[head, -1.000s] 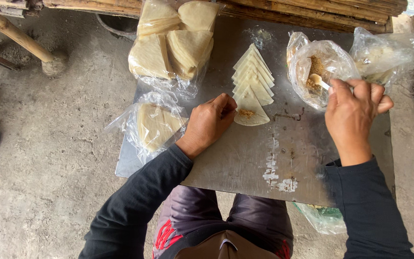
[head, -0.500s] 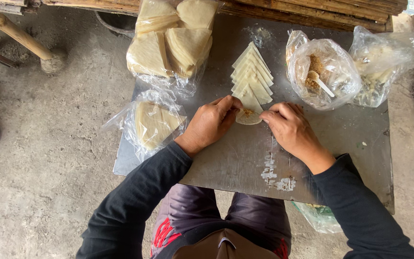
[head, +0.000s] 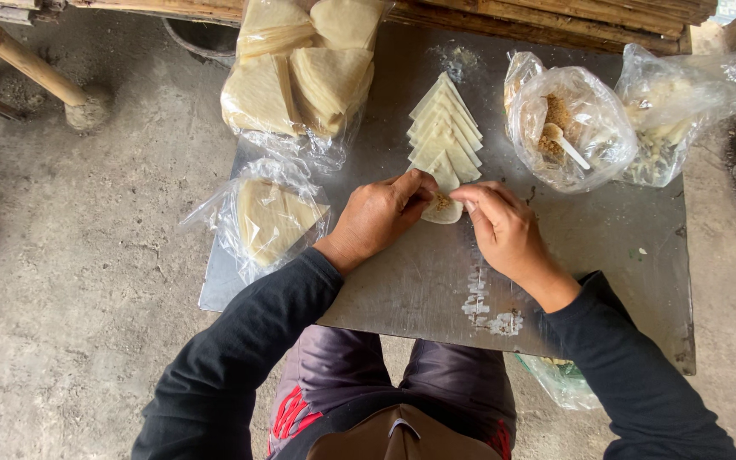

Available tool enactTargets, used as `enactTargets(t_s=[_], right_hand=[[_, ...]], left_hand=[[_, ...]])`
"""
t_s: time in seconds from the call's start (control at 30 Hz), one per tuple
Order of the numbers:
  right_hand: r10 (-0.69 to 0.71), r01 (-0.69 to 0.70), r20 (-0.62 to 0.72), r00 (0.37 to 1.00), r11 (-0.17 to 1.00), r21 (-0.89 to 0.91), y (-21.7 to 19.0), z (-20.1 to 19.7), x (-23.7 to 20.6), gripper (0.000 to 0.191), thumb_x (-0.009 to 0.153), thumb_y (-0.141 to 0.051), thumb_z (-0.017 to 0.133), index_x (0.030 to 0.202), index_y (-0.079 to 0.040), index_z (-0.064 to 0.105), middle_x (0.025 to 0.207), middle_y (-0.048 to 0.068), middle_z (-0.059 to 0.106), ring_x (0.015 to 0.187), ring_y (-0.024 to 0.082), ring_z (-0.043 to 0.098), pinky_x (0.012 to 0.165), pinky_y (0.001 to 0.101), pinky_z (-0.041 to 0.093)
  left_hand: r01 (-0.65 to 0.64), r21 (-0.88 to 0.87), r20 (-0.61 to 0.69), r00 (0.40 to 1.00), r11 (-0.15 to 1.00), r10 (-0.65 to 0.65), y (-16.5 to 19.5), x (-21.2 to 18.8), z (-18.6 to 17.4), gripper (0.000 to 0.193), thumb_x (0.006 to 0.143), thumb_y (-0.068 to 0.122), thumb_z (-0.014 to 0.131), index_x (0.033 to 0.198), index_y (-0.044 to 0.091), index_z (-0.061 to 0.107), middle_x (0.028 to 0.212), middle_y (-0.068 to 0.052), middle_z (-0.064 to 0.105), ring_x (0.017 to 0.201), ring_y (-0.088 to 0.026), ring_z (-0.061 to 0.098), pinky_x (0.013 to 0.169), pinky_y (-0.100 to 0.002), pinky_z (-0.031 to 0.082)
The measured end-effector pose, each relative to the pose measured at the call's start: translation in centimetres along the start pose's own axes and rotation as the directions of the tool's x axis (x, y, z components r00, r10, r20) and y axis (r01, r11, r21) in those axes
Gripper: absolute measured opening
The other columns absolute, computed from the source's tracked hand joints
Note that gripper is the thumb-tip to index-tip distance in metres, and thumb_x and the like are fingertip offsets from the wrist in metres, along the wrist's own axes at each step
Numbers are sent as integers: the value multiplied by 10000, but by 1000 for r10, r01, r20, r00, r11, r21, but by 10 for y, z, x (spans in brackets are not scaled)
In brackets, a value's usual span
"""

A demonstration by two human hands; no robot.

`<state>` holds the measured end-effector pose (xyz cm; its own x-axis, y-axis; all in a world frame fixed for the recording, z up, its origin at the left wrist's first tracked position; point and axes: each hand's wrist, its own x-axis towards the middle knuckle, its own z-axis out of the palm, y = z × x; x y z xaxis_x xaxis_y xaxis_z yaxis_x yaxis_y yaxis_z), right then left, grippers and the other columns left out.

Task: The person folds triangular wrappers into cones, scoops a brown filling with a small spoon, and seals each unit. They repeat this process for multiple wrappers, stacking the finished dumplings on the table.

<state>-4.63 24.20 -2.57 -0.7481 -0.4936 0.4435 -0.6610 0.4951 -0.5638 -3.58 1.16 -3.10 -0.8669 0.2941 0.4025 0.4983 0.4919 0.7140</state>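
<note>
Grey metal sheet table (head: 436, 281) spans the middle of the scene, over concrete floor (head: 70, 281). Large clear plastic bag of pale triangular wrappers (head: 300, 77) sits at far left of table; smaller bag of the same wrappers (head: 270, 217) lies nearer, at left edge. Two clear bags far right: one with brown crumbly filling and a white spoon (head: 566, 128), another crumpled one (head: 683, 111) beside it. Row of overlapping pale wrapper triangles (head: 443, 128) runs away from the hands at table centre. Left hand (head: 376, 217) and right hand (head: 504, 230) meet at the nearest wrapper (head: 443, 209), fingertips pinching its edges from either side; a dab of brown filling shows on it.
</note>
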Motion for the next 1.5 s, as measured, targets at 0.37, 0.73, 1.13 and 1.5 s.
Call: enactTargets(t_s=[0.37,0.73,1.13,1.5], right_hand=[[-1,1,5,1000,1000,24,1,13,9,266,865,22,745,1083,-31,603,1096,130,575,916,212,677,840,313,575],[-62,59,120,991,998,27,7,10,8,183,822,5,761,982,-42,687,1108,111,576,1027,216,632,887,334,549],[-209,259,210,955,932,-252,-7,1,-4,254,843,-121,748,1089,-71,707,1071,33,658,996,197,620,930,406,364],[-236,281,182,955,916,-288,-8,3,-4,293,848,-196,773,1098,-71,684,1055,45,657,1001,210,620,945,401,368]], left_hand=[[-1,-33,18,1000,999,1,-7,2,2,181,872,45,739,1038,50,669,984,-112,689,819,-264,735,718,-342,600],[-77,12,56,995,997,77,-10,-5,-1,193,866,75,735,1059,73,720,1083,-98,715,922,-288,723,806,-372,590],[-166,75,177,973,983,151,3,-16,-11,387,843,152,777,1182,-13,690,1147,-144,669,1037,-304,676,916,-376,568],[-177,135,98,982,975,164,-3,-14,0,245,908,115,738,1110,-15,691,1100,-129,675,1005,-288,690,880,-361,582]])
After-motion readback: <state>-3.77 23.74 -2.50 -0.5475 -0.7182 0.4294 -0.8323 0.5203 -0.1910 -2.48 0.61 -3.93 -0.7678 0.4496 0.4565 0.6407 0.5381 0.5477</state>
